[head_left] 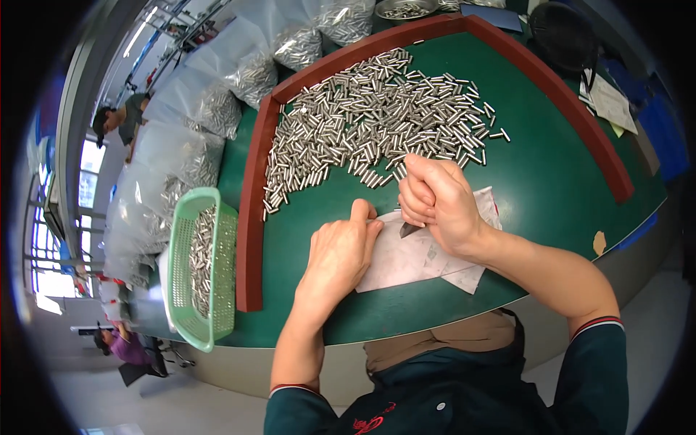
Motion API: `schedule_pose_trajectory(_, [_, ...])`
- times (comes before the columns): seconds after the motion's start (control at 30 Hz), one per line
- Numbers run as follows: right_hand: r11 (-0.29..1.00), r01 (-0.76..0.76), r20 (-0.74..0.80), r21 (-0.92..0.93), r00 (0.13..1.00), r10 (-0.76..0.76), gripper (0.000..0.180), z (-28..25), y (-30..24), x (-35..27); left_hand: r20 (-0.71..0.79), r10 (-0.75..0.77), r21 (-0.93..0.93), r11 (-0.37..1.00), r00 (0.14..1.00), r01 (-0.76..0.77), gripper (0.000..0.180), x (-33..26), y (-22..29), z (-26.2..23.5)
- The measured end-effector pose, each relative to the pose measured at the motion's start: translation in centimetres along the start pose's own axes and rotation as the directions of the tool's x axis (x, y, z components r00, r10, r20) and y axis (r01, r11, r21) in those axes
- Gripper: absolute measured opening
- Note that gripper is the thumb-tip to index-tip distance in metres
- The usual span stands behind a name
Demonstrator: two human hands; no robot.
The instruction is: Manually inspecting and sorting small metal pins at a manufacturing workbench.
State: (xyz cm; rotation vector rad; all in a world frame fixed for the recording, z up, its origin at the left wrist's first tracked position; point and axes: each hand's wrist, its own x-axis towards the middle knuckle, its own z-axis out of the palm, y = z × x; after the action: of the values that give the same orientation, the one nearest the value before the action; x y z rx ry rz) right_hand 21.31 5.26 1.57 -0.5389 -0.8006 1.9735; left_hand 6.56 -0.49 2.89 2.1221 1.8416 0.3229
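Note:
My right hand is closed in a fist over a whitish, stained sheet, paper or cloth. A dark pointed piece sticks out below its fingers; most of it is hidden in the grip. At the sheet's left edge is my left hand, its fingers curled and thumb near the index finger. Whether anything small sits in it is hidden. Beyond both hands a large heap of short shiny metal pins spreads over the green tabletop.
A dark red raised border frames the pins. Left of it stands a green plastic basket holding more pins. Clear bags of metal parts line the far left. A metal bowl sits far back. Two people are at the left.

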Motion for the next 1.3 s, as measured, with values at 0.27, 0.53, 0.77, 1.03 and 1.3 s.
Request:
schedule_pose_trajectory(0.27, [0.999, -0.033, 0.015, -0.017, 0.999, 0.033, 0.044, 0.1, -0.4, 0.0, 0.04, -0.034, -0.135, 0.99, 0.999, 0.039, 0.012, -0.4, -0.5, -1.4])
schedule_pose_trajectory(0.53, [0.999, -0.012, 0.021, -0.03, 1.0, 0.013, 0.044, 0.0, -0.2, -0.2, 0.171, 0.071, -0.023, 0.997, 0.983, -0.069, 0.014, -0.7, -0.5, -0.5])
schedule_pose_trajectory(0.77, [0.996, 0.086, 0.047, 0.033, 0.995, -0.088, 0.044, 0.4, -1.2, -0.4, 0.052, 0.015, -0.241, 0.971, 0.999, -0.002, 0.014, -0.1, 1.1, 1.3])
schedule_pose_trajectory(1.03, [0.994, 0.107, 0.006, -0.013, 0.994, -0.107, 0.043, 0.2, -0.1, -0.8, 0.034, 0.02, -0.255, 0.967, 0.999, -0.011, 0.015, 0.1, 1.1, 1.5])
schedule_pose_trajectory(1.3, [0.989, 0.148, 0.007, -0.019, 0.989, -0.148, 0.043, 0.1, 0.2, -1.0, 0.036, 0.002, -0.251, 0.968, 0.999, 0.007, 0.015, 0.1, 1.3, 1.4])
